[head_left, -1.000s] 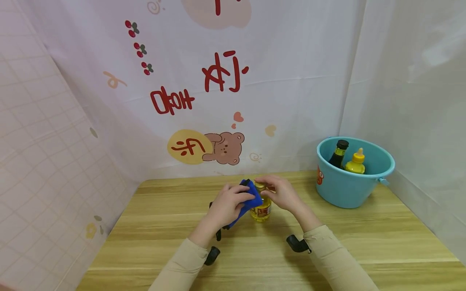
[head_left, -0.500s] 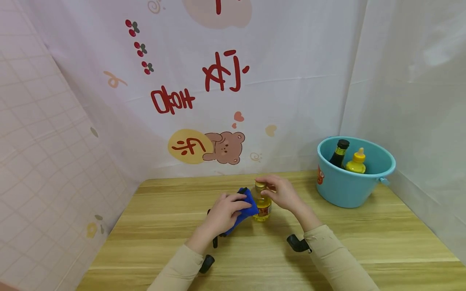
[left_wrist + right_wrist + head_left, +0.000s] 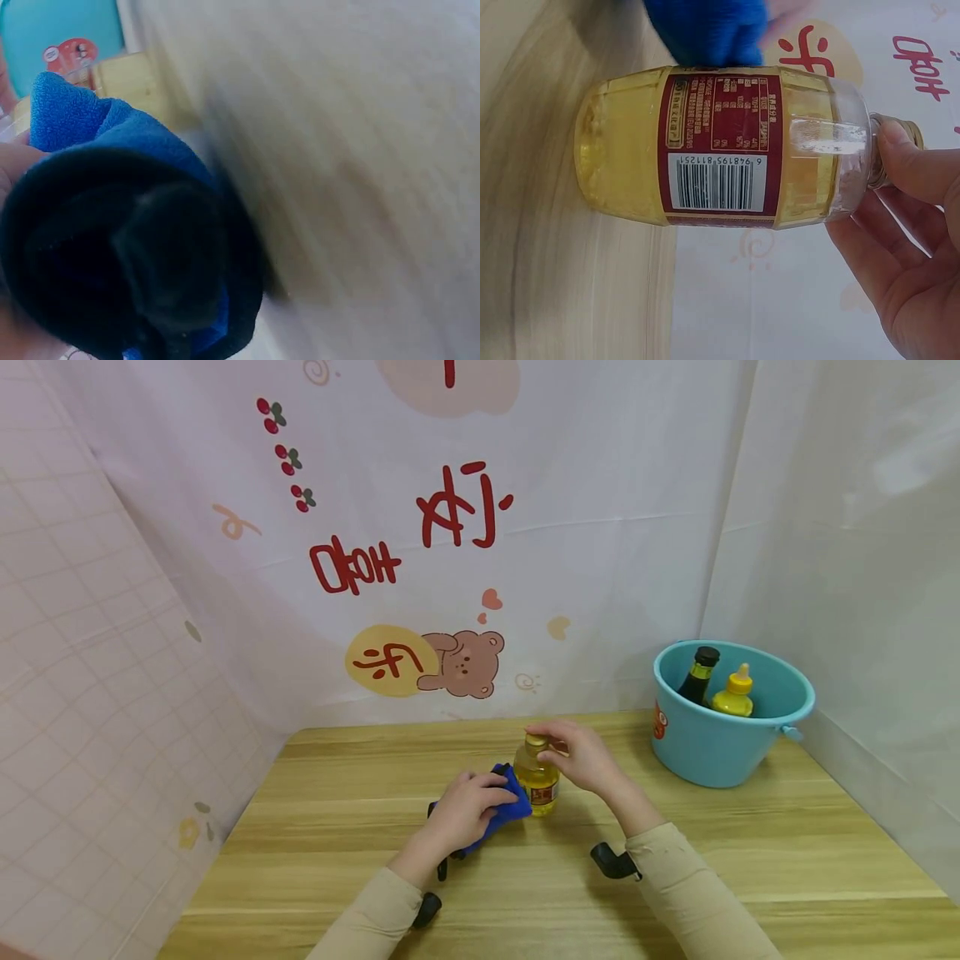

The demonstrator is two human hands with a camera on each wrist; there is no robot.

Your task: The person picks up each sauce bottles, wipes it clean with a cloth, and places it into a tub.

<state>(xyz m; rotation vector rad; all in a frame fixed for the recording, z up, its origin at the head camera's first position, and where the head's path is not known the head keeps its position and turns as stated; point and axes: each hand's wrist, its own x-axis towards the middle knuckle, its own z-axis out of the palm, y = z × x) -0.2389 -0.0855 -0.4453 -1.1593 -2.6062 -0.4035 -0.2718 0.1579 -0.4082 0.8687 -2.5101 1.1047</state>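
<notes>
A clear bottle of yellow cooking oil (image 3: 534,768) stands upright on the table, its red label and barcode facing the right wrist camera. My right hand (image 3: 583,762) grips its gold cap and neck from the right, thumb across the cap (image 3: 911,131) in the right wrist view. In my left hand (image 3: 459,814) is a bunched blue cloth (image 3: 512,808) with black edging, held against the bottle's lower left side. Close up in the left wrist view, the towelling (image 3: 127,124) shows with its dark edge curling round; much of the left hand is out of frame there.
A light blue bucket (image 3: 705,752) stands at the right rear of the wooden table (image 3: 337,827). Inside it are a dark bottle (image 3: 697,681) with a black cap and a yellow squeeze bottle (image 3: 733,697). A printed curtain (image 3: 600,568) hangs behind the table's back edge.
My left hand has carried the blue cloth down the bottle's left side, from near the neck to the label and below. The right hand has stayed on the cap; the bottle stands in place.
</notes>
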